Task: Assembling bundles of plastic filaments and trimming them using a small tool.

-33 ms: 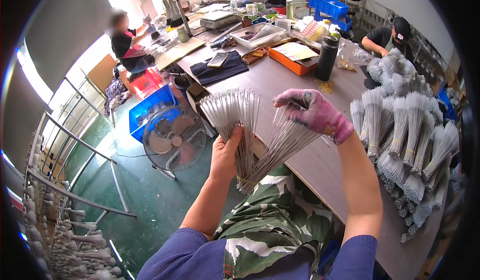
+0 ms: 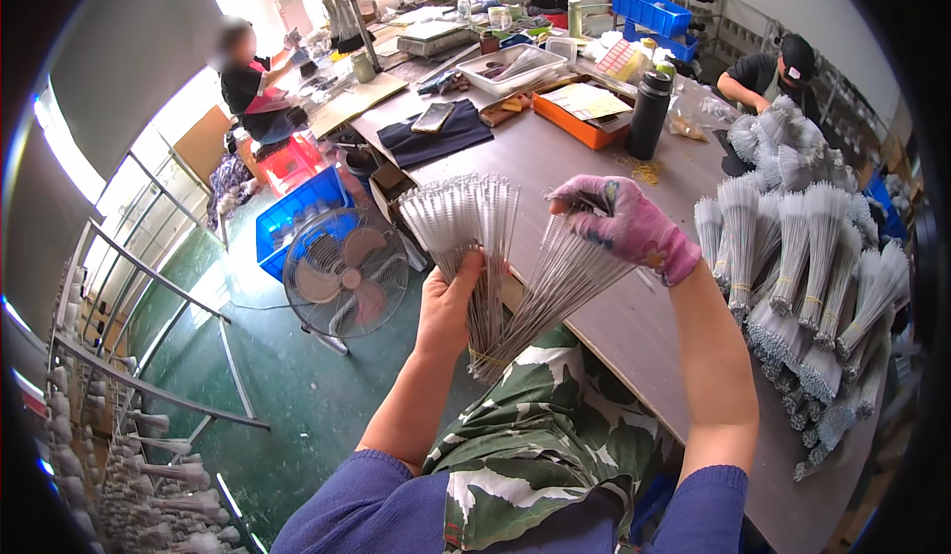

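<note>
A bundle of thin wire brushes with white bristle heads is fanned into two parts above my lap. My left hand, bare, is closed round the left part, thumb across the wires just under the bristles. To the right, the other part leans away, and my right hand, in a pink patterned glove, is closed at its upper ends. The glove hides most of those bristle tips. Both parts meet at the bottom, where a yellow rubber band goes round the wires.
Many banded brush bundles are piled on the table at right. A black bottle, an orange box and a dark cloth with a phone lie further back. A floor fan stands left. Co-workers sit around the table.
My right hand has shifted slightly to the right, and its fingers have drawn closer together at the wire ends. My left hand stays on the bundle.
</note>
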Motion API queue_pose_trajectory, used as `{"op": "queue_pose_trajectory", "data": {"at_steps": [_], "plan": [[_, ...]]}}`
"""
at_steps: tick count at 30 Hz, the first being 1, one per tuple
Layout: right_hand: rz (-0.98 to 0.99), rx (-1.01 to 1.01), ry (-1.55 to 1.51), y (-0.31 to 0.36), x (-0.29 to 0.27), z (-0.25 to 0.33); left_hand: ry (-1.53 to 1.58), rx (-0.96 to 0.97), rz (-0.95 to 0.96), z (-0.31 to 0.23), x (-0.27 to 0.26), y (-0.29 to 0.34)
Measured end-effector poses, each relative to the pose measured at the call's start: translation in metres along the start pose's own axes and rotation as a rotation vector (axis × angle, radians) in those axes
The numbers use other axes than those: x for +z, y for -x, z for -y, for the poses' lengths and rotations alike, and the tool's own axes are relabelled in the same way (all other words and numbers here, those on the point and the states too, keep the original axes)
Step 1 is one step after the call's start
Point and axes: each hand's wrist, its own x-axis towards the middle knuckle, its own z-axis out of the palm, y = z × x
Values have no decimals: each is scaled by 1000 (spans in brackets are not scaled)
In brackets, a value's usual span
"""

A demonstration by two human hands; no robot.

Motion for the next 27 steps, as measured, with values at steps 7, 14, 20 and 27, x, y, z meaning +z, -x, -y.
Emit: {"op": "queue_pose_trajectory", "data": {"at_steps": [7, 14, 20, 27], "plan": [[-37, 19, -22, -10, -4, 28, -191, 14, 88, -3, 13, 2], [-10, 14, -1, -17, 11, 20, -165, 79, -20, -10, 12, -4], [43, 136, -43, -19, 11, 28, -392, 112, -52, -13, 6, -1], [-38, -53, 3, -13, 21, 17, -120, 37, -29, -13, 11, 1]]}}
